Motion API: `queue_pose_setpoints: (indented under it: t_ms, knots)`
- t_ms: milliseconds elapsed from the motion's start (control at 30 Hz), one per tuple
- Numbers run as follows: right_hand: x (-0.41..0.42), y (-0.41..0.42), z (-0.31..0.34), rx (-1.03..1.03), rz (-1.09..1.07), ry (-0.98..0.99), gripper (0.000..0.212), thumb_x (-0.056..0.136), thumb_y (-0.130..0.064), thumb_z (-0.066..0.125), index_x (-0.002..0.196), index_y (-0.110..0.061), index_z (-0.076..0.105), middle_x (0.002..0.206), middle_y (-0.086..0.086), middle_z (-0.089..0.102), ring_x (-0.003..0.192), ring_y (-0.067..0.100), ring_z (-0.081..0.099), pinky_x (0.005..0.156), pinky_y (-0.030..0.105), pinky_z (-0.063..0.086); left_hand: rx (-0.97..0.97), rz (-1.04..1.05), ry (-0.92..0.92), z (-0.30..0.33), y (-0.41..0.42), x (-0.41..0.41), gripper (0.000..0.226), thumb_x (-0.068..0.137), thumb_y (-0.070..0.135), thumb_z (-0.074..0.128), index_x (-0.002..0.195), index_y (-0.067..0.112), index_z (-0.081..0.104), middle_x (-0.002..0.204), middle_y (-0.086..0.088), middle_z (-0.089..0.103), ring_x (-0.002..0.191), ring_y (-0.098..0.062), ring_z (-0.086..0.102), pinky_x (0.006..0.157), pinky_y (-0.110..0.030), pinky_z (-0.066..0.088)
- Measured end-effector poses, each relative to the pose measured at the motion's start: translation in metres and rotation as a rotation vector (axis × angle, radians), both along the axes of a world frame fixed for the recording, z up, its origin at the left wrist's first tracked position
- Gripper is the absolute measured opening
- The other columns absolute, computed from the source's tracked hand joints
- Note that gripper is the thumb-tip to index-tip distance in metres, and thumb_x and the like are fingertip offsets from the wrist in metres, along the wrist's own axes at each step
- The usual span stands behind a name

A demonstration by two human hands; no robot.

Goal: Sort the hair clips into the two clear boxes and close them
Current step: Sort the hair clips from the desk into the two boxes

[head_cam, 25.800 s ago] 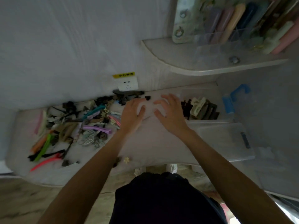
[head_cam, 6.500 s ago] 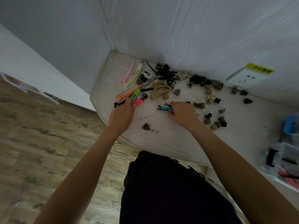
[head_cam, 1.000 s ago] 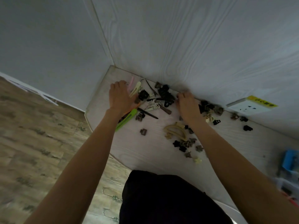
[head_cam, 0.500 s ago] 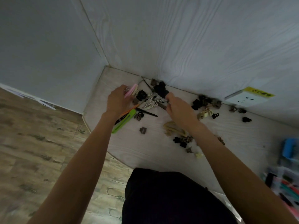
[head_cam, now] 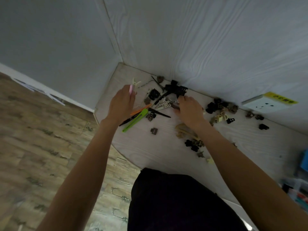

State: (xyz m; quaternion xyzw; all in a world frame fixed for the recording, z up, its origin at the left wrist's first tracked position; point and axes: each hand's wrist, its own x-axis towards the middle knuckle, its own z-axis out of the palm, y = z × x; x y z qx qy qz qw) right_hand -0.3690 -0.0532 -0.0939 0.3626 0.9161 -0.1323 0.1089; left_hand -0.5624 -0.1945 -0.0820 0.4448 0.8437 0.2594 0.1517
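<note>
matt wood-grain table (head_cam: 150,152), glossy plastic clips (head_cam: 135,120)

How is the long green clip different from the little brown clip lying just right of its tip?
The green clip is long, slim and bright; the brown clip is short, blocky and dull. The green clip's far end touches other clips beside the left hand; the brown clip lies alone. Both rest on the tabletop.

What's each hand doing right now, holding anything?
Left hand: closed on a pink clip.
Right hand: palm down on the clip pile; whether it grips anything cannot be told.
</note>
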Motion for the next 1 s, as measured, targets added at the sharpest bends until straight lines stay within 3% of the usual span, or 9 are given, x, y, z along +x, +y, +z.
queue_pose_setpoints:
  t_ms: [100, 200, 300, 433, 600, 733, 1000]
  knots:
    - [0.002, 0.001, -0.003, 0.012, -0.058, -0.019, 0.034, 0.093, -0.027, 0.045, 0.116, -0.002, 0.05, 0.111, 0.017, 0.058, 0.102, 0.03, 0.053, 0.074, 0.034, 0.041, 0.025, 0.059, -0.033, 0.006, -0.011, 0.001, 0.038, 0.095, 0.031, 0.027, 0.104, 0.002, 0.05, 0.087, -0.013, 0.064, 0.074, -0.031, 0.058, 0.064, -0.038, 0.042]
    - [0.016, 0.002, 0.004, 0.043, -0.154, 0.005, 0.029, 0.092, -0.028, 0.044, 0.101, -0.001, 0.053, 0.102, 0.016, 0.058, 0.096, 0.03, 0.054, 0.065, 0.031, 0.033, -0.033, 0.067, 0.08, 0.012, -0.018, -0.001, 0.028, 0.099, 0.023, 0.034, 0.107, 0.0, 0.047, 0.073, -0.016, 0.057, 0.064, -0.035, 0.056, 0.056, -0.034, 0.034]
    - [0.034, 0.0, 0.018, 0.014, -0.286, 0.133, 0.022, 0.09, -0.027, 0.046, 0.087, -0.006, 0.048, 0.087, 0.013, 0.053, 0.086, 0.028, 0.051, 0.062, 0.031, 0.031, -0.202, 0.027, 0.105, 0.011, -0.021, -0.001, 0.029, 0.097, 0.023, 0.039, 0.113, 0.0, 0.043, 0.071, -0.015, 0.051, 0.064, -0.035, 0.055, 0.058, -0.034, 0.032]
    - [0.033, -0.019, 0.033, -0.071, -0.173, 0.334, 0.018, 0.09, -0.026, 0.048, 0.081, -0.012, 0.042, 0.074, 0.004, 0.047, 0.066, 0.02, 0.045, 0.05, 0.029, 0.029, -0.348, -0.082, 0.06, -0.003, -0.021, 0.001, 0.049, 0.088, 0.05, 0.051, 0.11, 0.007, 0.043, 0.077, -0.01, 0.052, 0.071, -0.032, 0.057, 0.062, -0.035, 0.037]
    - [-0.006, -0.049, 0.015, -0.046, 0.104, 0.267, 0.013, 0.09, -0.016, 0.051, 0.091, -0.003, 0.052, 0.075, 0.008, 0.05, 0.069, 0.021, 0.048, 0.055, 0.031, 0.034, -0.429, -0.138, 0.103, -0.007, -0.017, 0.001, 0.049, 0.088, 0.052, 0.05, 0.115, 0.012, 0.054, 0.11, -0.013, 0.06, 0.101, -0.033, 0.056, 0.08, -0.039, 0.041]
    - [-0.018, -0.056, -0.005, 0.17, 0.134, 0.125, 0.018, 0.068, -0.01, 0.073, 0.08, -0.003, 0.062, 0.07, 0.011, 0.065, 0.062, 0.024, 0.06, 0.05, 0.026, 0.045, -0.431, -0.151, 0.105, -0.006, -0.014, 0.004, 0.043, 0.09, 0.048, 0.049, 0.114, 0.013, 0.056, 0.109, -0.011, 0.06, 0.1, -0.031, 0.056, 0.081, -0.038, 0.041]
    - [-0.014, -0.051, -0.012, 0.197, 0.123, 0.037, 0.025, 0.056, -0.007, 0.08, 0.072, -0.006, 0.061, 0.063, 0.009, 0.063, 0.056, 0.021, 0.059, 0.046, 0.023, 0.044, -0.348, -0.222, 0.152, -0.008, -0.011, 0.008, 0.041, 0.091, 0.046, 0.049, 0.116, 0.015, 0.055, 0.109, -0.005, 0.055, 0.091, -0.025, 0.057, 0.067, -0.03, 0.036]
